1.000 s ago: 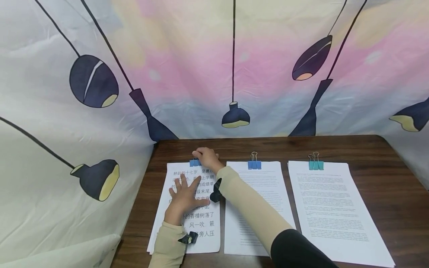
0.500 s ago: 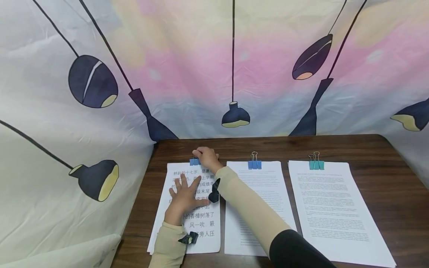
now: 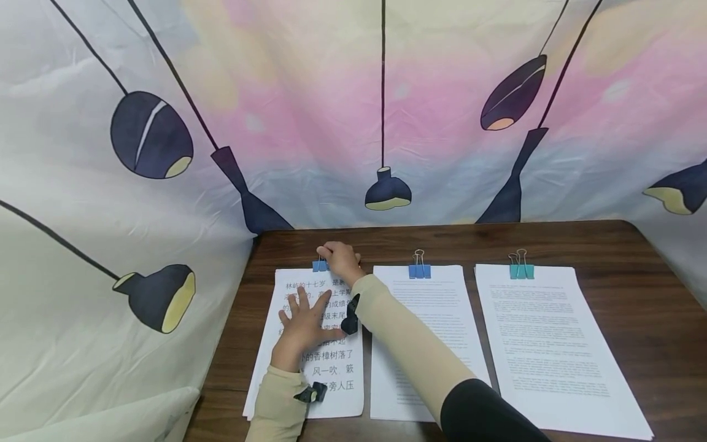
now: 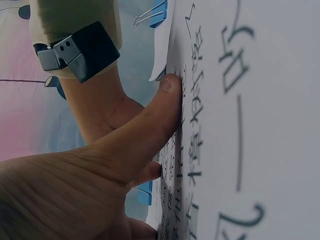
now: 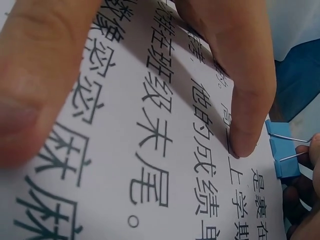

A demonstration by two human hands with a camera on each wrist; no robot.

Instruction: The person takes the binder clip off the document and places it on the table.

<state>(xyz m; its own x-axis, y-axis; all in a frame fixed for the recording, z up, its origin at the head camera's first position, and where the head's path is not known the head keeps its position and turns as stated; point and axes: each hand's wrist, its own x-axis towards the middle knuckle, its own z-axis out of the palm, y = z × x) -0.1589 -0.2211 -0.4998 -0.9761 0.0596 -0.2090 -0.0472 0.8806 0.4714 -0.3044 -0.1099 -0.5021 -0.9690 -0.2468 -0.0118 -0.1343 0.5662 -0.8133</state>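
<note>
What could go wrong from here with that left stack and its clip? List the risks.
1. The right hand pinches the blue binder clip by its wire handles; they could slip and the clip snap shut.
2. The left hand only presses flat on the left paper stack, so sheets might shift and clamp unevenly.

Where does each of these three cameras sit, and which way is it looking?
Head: worn high, looks down at the table, three paper stacks, both arms.
Left wrist: sits low by the left hand, looks along the printed page.
Right wrist: looks under fingers across that page toward the blue clip.
All three share that page and clip.
</note>
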